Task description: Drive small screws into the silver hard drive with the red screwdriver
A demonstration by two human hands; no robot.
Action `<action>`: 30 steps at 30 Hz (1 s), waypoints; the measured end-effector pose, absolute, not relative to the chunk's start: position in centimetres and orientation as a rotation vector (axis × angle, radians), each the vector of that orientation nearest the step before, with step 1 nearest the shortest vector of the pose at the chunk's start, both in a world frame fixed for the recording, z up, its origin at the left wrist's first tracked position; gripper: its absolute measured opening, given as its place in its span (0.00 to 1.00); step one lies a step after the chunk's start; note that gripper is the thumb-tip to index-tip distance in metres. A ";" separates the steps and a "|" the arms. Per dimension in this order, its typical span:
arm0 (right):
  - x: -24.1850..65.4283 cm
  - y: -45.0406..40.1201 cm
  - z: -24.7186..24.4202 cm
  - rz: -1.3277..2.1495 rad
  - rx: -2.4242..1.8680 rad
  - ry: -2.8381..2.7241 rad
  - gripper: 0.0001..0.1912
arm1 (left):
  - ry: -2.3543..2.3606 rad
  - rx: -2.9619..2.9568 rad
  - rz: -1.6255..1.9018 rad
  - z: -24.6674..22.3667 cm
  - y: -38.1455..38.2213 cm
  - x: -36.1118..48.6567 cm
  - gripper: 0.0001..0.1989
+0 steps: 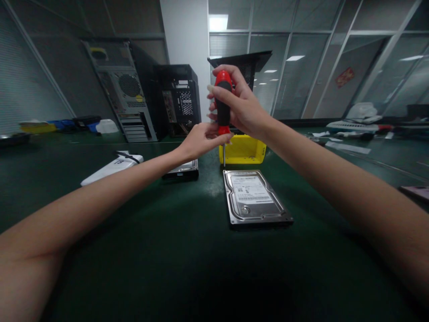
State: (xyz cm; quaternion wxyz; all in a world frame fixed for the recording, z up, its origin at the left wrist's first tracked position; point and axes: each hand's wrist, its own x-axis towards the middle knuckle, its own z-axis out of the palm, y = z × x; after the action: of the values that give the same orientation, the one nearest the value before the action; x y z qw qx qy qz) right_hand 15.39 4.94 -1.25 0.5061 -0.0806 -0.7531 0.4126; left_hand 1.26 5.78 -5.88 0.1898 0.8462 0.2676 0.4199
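A red and black screwdriver (223,105) stands upright, its metal shaft pointing down to the far left corner of a silver hard drive (253,194). My right hand (243,100) is closed around the upper part of its handle. Lower down, the fingers of my left hand (204,138) pinch the red collar at the bottom of the handle. The hard drive lies flat on the green table, its white label facing up. Whether the tip sits in a screw is too small to tell.
Behind the drive stands a yellow bin (243,150) with small bits inside. A second hard drive (182,170) and a white box-like device (114,170) lie to the left. Computer cases (130,89) rise at the back left. Papers and cables (348,136) lie at the far right.
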 end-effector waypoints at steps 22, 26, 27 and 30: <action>15.2 5.0 -0.3 1.095 -0.286 -1.665 0.05 | 0.715 2.452 0.208 -5.7 7.1 -0.1 0.31; 15.3 4.9 -0.1 1.091 -0.282 -1.633 0.03 | 0.796 2.502 -0.104 -6.8 7.9 -0.7 0.37; 15.3 4.8 -0.1 1.090 -0.280 -1.631 0.03 | 0.803 2.505 -0.129 -7.0 8.0 -0.7 0.37; 15.3 4.7 -0.1 1.087 -0.274 -1.639 0.05 | 0.806 2.504 -0.143 -7.5 8.1 -0.4 0.36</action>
State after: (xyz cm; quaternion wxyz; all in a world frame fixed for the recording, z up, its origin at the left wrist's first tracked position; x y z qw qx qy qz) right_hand 15.30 4.72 -0.14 0.5463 -0.1156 -0.6915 0.4583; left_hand -0.43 8.10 -7.48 0.2509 0.9201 0.2962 -0.0527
